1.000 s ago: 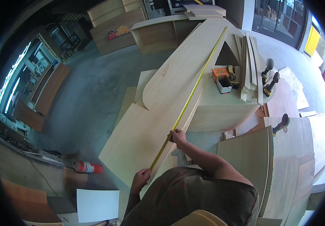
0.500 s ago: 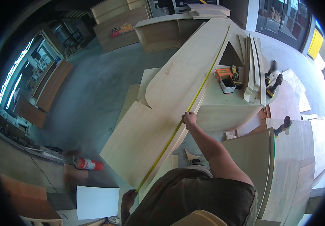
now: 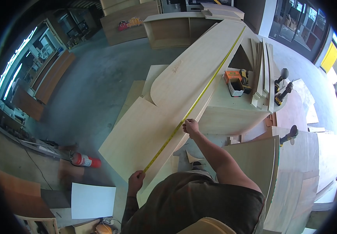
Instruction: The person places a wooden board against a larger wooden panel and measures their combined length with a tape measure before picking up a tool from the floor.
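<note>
A long pale wooden panel, rounded at one end, lies over another pale panel. Along their right side stretches a yellow tape measure, running from the far tip down to my left hand. The fingers of that hand are closed on the tape's near end at the panel's edge. My right hand is closed at the tape's middle, its fingertips pinched on or right beside the yellow strip; the exact contact is too small to tell.
Boxes, drills and wooden strips lie to the right. A curved panel stands near my right side. At left are a red fire extinguisher and a white sheet.
My left hand has moved up and forward along the panel's edge with the tape's near end. My right hand has shifted slightly down and left. The view has shifted a little.
</note>
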Motion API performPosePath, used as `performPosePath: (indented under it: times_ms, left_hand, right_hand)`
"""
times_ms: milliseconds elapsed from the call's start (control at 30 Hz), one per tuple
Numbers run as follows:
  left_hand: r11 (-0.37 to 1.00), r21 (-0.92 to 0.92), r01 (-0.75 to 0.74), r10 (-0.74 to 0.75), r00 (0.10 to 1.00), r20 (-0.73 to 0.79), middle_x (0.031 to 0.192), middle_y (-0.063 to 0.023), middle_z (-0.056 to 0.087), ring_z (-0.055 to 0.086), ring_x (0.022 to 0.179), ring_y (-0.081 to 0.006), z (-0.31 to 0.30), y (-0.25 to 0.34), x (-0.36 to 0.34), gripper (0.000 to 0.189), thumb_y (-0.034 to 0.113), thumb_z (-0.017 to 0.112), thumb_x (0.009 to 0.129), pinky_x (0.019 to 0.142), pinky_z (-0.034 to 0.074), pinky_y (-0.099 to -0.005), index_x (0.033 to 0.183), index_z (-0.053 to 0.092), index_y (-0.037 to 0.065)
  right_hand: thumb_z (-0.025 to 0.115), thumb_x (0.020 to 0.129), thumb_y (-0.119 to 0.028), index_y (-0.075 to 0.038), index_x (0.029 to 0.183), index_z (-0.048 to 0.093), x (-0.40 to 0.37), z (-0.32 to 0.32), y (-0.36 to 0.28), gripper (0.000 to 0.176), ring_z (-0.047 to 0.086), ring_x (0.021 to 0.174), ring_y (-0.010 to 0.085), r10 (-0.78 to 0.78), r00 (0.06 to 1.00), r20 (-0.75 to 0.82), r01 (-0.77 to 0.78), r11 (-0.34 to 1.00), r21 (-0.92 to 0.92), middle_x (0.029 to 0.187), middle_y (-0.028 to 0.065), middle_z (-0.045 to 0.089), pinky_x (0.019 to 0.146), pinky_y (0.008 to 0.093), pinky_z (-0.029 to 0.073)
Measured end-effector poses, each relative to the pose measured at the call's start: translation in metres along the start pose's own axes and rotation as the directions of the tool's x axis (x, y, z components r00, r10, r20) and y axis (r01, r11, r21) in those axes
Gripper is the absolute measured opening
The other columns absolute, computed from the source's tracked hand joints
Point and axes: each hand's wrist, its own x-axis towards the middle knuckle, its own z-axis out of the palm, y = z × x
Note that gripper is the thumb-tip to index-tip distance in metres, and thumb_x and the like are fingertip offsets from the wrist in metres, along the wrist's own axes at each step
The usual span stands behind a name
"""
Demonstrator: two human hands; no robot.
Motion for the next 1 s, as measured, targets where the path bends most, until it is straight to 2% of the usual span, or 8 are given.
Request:
performPosePath:
  times_ms: [167, 267, 333, 367, 500, 867, 933, 1000]
  left_hand:
    - [1.000, -0.011, -0.013, 0.013, 1.000, 0.005, 0.088, -0.0135, 0.073, 0.070, 0.079, -0.0239, -0.003, -0.001, 0.005, 0.032, 0.031, 0.070, 0.092, 0.075, 0.054, -0.0366, 0.111, 0.073, 0.005]
    - [0.998, -0.007, -0.057, 0.057, 0.998, -0.008, 0.091, -0.0158, 0.073, 0.072, 0.085, -0.0266, -0.002, -0.016, 0.006, 0.032, 0.031, 0.070, 0.092, 0.076, 0.055, -0.0379, 0.112, 0.072, 0.005]
    - [0.998, 0.017, -0.068, 0.068, 0.998, 0.005, 0.092, -0.0168, 0.073, 0.072, 0.086, -0.0276, -0.004, -0.018, 0.006, 0.033, 0.031, 0.070, 0.092, 0.076, 0.055, -0.0380, 0.111, 0.072, 0.005]
    - [0.997, 0.022, -0.075, 0.075, 0.997, 0.002, 0.092, -0.0172, 0.073, 0.072, 0.085, -0.0280, -0.004, -0.018, 0.004, 0.033, 0.031, 0.070, 0.092, 0.076, 0.055, -0.0379, 0.110, 0.072, 0.004]
    - [0.999, 0.000, -0.043, 0.043, 0.999, -0.027, 0.088, -0.0173, 0.072, 0.071, 0.082, -0.0281, -0.011, -0.033, 0.001, 0.032, 0.032, 0.070, 0.090, 0.074, 0.054, -0.0383, 0.106, 0.071, 0.004]
    - [0.935, -0.156, 0.317, -0.296, 0.944, 0.146, 0.082, -0.0042, 0.072, 0.066, 0.076, -0.0149, -0.051, -0.127, -0.057, 0.031, 0.034, 0.066, 0.091, 0.072, 0.053, -0.0331, 0.100, 0.076, 0.005]
    - [0.945, -0.111, 0.307, -0.291, 0.947, 0.136, 0.083, -0.0068, 0.073, 0.068, 0.078, -0.0181, -0.052, -0.133, -0.062, 0.033, 0.035, 0.065, 0.091, 0.074, 0.054, -0.0342, 0.102, 0.076, 0.006]
    - [0.930, -0.111, 0.352, -0.337, 0.932, 0.133, 0.084, -0.0080, 0.073, 0.069, 0.078, -0.0200, -0.053, -0.134, -0.064, 0.033, 0.035, 0.065, 0.091, 0.075, 0.054, -0.0347, 0.103, 0.076, 0.007]
  right_hand:
    - [0.060, 0.099, -0.019, -0.002, 0.117, 0.061, -0.022, 0.000, 0.030, 0.025, 0.065, 0.064, 0.0141, 0.007, 1.000, 0.001, -0.007, 1.000, -0.001, 0.085, 0.0090, 0.069, 0.054, 0.0292, 0.054]
    - [0.067, 0.092, -0.020, -0.001, 0.116, 0.062, -0.038, -0.005, 0.052, 0.031, 0.069, 0.071, 0.0209, -0.041, 0.999, -0.001, 0.040, 0.984, -0.175, 0.086, 0.0127, 0.069, 0.063, 0.0347, 0.056]
    - [0.074, 0.084, -0.024, -0.001, 0.113, 0.063, -0.043, -0.008, 0.086, 0.039, 0.070, 0.079, 0.0312, -0.443, 0.885, -0.146, 0.304, 0.785, -0.540, 0.086, 0.0154, 0.070, 0.073, 0.0417, 0.057]
    - [0.077, 0.079, -0.029, 0.000, 0.118, 0.059, -0.060, -0.009, 0.079, 0.052, 0.064, 0.099, 0.0408, -0.308, 0.940, -0.145, 0.202, 0.847, -0.492, 0.103, 0.0192, 0.068, 0.091, 0.0474, 0.052]
    - [0.080, 0.079, -0.034, 0.002, 0.131, 0.047, -0.098, -0.005, 0.090, 0.072, 0.053, 0.117, 0.0395, -0.370, 0.915, -0.160, 0.182, 0.732, -0.657, 0.121, 0.0254, 0.057, 0.100, 0.0461, 0.044]
    - [0.081, 0.081, -0.046, -0.002, 0.151, 0.034, -0.089, -0.008, 0.095, 0.095, 0.052, 0.115, 0.0509, -0.399, 0.896, 0.192, 0.373, 0.447, -0.813, 0.124, 0.0364, 0.051, 0.102, 0.0487, 0.043]
    - [0.083, 0.081, -0.045, -0.001, 0.150, 0.037, -0.069, -0.017, 0.110, 0.093, 0.064, 0.102, 0.0404, -0.481, 0.840, 0.249, 0.455, 0.377, -0.807, 0.108, 0.0288, 0.067, 0.092, 0.0461, 0.050]
    - [0.084, 0.082, -0.041, -0.003, 0.151, 0.035, -0.057, -0.022, 0.116, 0.092, 0.066, 0.081, 0.0286, -0.480, 0.835, 0.269, 0.464, 0.350, -0.814, 0.091, 0.0194, 0.068, 0.072, 0.0400, 0.054]
